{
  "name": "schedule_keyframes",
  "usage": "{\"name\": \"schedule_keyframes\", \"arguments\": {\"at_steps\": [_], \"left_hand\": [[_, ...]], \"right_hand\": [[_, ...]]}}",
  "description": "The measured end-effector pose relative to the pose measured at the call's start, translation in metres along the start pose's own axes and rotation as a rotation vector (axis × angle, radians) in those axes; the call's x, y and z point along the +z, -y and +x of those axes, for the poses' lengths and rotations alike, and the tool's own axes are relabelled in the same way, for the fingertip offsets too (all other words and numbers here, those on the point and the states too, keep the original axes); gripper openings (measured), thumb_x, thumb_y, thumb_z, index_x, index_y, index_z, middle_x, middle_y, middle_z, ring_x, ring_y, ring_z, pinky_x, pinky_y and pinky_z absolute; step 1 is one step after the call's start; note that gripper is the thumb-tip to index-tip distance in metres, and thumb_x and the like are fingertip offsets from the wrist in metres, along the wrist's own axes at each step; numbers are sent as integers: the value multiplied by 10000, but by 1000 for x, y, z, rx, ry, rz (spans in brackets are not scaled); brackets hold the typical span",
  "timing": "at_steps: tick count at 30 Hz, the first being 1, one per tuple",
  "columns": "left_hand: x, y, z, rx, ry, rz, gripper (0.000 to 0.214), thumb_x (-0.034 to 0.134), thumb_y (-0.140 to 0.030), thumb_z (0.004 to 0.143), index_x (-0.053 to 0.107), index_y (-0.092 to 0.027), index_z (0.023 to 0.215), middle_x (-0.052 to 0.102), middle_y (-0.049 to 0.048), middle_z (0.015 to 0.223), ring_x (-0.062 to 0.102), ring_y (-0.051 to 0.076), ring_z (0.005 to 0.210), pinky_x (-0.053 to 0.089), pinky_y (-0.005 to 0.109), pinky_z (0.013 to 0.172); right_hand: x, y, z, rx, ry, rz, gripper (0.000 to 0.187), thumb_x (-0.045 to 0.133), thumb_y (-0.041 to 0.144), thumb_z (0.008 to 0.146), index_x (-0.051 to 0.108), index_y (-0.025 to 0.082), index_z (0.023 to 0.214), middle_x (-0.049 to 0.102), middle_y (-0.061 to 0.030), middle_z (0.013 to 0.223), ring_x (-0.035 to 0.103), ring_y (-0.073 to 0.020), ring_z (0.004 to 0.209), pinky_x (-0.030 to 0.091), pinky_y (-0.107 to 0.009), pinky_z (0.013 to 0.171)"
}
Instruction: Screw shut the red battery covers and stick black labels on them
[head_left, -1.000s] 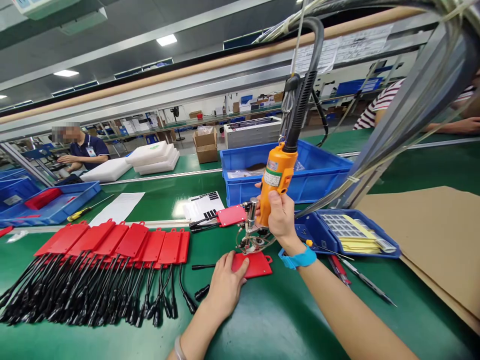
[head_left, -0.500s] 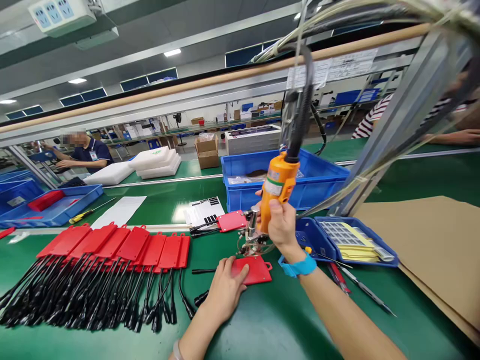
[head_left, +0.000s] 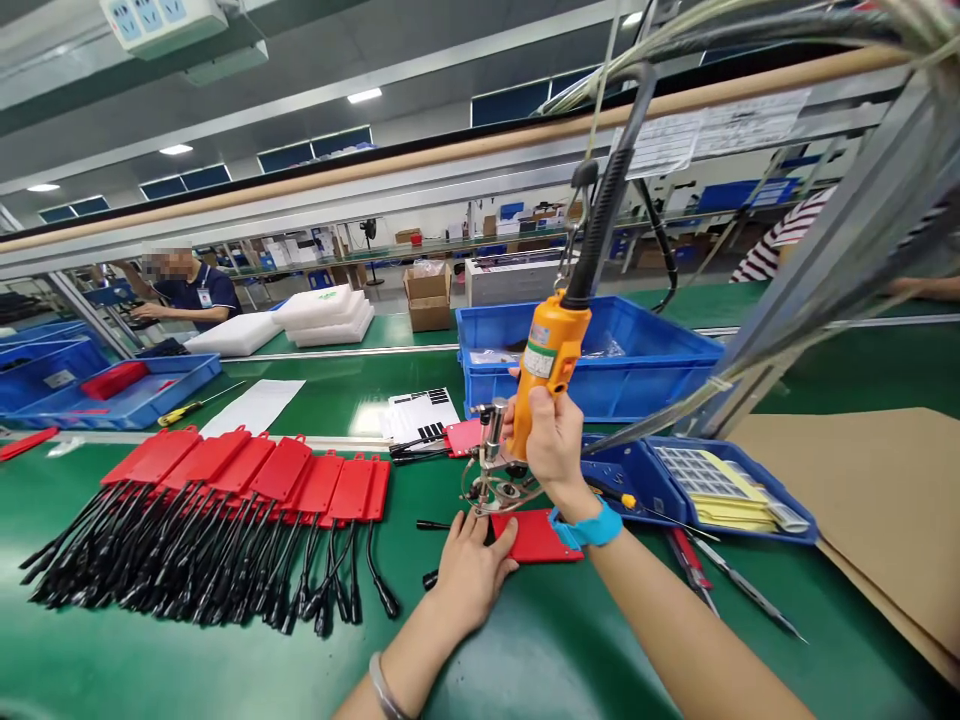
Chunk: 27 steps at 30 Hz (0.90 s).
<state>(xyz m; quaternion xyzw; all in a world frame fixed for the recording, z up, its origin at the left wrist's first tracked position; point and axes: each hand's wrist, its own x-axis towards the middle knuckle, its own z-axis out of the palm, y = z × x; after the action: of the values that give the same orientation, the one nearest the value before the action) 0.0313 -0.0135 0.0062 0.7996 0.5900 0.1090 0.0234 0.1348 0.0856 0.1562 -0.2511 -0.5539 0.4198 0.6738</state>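
Observation:
A flat red plastic case with black cables lies on the green bench. My left hand holds it down at its left, cable end, the thumb against the case and the fingers over the cables. In my right hand is an orange electric screwdriver, gripped round its body and slightly tilted. Its metal nozzle with thin hoses hangs just above the case, near my left fingertips. My right wrist, in a blue band, covers part of the case. The screwdriver's tip is hard to make out.
To the left lies a row of red cases with black cables. Behind are another red case, a printed sheet and a large blue bin. At right are small blue trays, tweezers and cardboard. A co-worker sits across.
My left hand has slid toward the cable end, so more of the case shows to its right. The screwdriver has shifted slightly left relative to the case. The whole view has swung a little left.

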Motion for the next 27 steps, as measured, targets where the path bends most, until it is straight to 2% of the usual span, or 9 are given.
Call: {"name": "schedule_keyframes", "arguments": {"at_steps": [6,13,17,19,22,25,27], "left_hand": [[4,0,2,-6,-5,-19,504,541,-433,970,459,-302,1450,546,143,1397,468,298,1344,367,492,1131],[14,2,5,-9,-48,-20,518,599,-429,942,480,-318,1433,508,126,1441,459,298,1339,378,492,1122],[8,0,3,-20,-39,-7,498,570,-429,956,478,-315,1432,560,124,1362,515,300,1260,402,495,1093],[1,0,-1,4,-30,-4,496,546,-390,970,456,-288,1446,551,132,1354,504,309,1251,414,496,1071],[-9,-1,-4,47,-19,-47,533,554,-294,953,414,-269,1467,516,135,1369,503,317,1206,462,488,995],[-14,-1,2,-47,-34,-156,456,652,-272,893,558,-283,1339,531,99,1304,544,287,1093,497,446,930],[-12,0,10,-134,-64,-209,451,724,-288,849,602,-266,1282,537,84,1228,550,268,1074,507,407,921]], "right_hand": [[-2,-16,-5,26,3,-6,542,531,668,870,559,172,1085,570,35,601,534,-126,437,434,-234,384],[7,-25,-11,41,50,-44,467,558,641,869,568,178,922,557,30,572,521,-121,443,445,-240,413],[6,-23,-18,17,47,-39,484,562,660,850,583,178,885,554,25,545,520,-127,430,433,-240,391],[2,-12,-17,-2,32,-24,501,559,674,840,593,180,916,556,25,545,517,-134,410,426,-246,362],[-8,20,-8,-29,-8,-7,509,555,657,854,611,187,1042,580,14,591,534,-147,417,412,-249,322],[-16,54,6,-93,-58,-17,489,585,643,855,651,206,1063,595,-1,610,543,-151,437,440,-264,346],[-18,67,11,-128,-77,-14,475,591,645,854,674,220,1049,594,-4,604,543,-152,437,452,-274,362]]}}
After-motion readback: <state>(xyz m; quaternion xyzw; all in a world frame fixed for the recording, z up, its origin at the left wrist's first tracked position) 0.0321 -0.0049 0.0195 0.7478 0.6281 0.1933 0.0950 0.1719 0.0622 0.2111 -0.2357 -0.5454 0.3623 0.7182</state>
